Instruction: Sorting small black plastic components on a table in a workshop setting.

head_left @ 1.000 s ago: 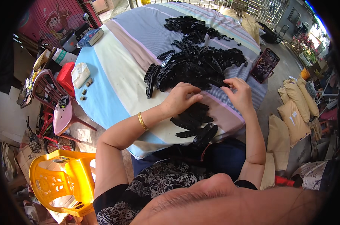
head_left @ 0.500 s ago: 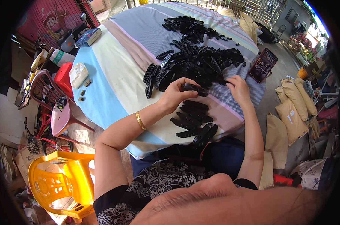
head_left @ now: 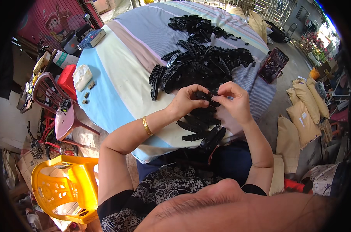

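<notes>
Black part [head_left: 203, 95] between two hands, towards the near edge of the desk [head_left: 117, 89]

Half a second ago the right hand [head_left: 235, 102] was out at the right side of the dark pile [head_left: 206, 65]; now it has come in to the part in the left hand [head_left: 187, 102], so both work on one piece. The left hand is clamped on it, thumb below and fingers above. The right hand's thumb and fingertips are drawn close at its right end; glare and black on black hide whether they pinch the part or some small bit, so I cannot tell.

Below the hands, a group of similar black pieces [head_left: 193, 127] reaches almost to the near edge, leaving little room there. The pile runs from the desk's middle towards its far edge. A phone [head_left: 273, 65] stands at the right edge. Leftward, broad striped cloth gives the left arm room, with a white bundle [head_left: 82, 77] by the left edge.
</notes>
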The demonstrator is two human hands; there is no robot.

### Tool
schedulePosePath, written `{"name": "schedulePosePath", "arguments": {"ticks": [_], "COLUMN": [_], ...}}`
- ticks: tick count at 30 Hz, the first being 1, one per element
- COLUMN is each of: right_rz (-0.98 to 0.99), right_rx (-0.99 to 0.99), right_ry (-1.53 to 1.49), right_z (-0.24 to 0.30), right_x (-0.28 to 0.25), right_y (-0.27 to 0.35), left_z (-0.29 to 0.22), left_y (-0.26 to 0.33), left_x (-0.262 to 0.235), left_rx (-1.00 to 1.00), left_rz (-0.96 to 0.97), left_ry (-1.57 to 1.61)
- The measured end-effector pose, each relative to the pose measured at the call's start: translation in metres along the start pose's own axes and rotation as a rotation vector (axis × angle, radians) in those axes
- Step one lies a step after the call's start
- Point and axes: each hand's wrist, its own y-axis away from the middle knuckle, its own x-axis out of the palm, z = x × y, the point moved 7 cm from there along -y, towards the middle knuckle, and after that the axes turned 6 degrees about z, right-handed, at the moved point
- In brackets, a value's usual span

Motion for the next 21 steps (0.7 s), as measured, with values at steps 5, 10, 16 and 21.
{"name": "schedulePosePath", "arguments": {"ticks": [5,10,16,21], "right_rz": [-0.013,0.004,-0.055,-0.143], "right_rx": [-0.337,-0.497,-0.497,-0.162], "right_ry": [0.391,0.679,0.656,0.114], "right_z": [0.039,0.053,0.059,0.034], "right_x": [0.012,0.023,0.022,0.003], "right_y": [0.007,0.015,0.018,0.015], "left_z": [-0.005,-0.004,-0.011,-0.008], "left_y": [0.001,0.002,0.004,0.001], "left_x": [0.000,-0.003,-0.001,0.002], "left_rx": [0.042,0.036,0.095,0.160], "left_rz": [-0.026,-0.052,-0.024,0.007], "left_ry": [0.019,0.103,0.211,0.331]}}
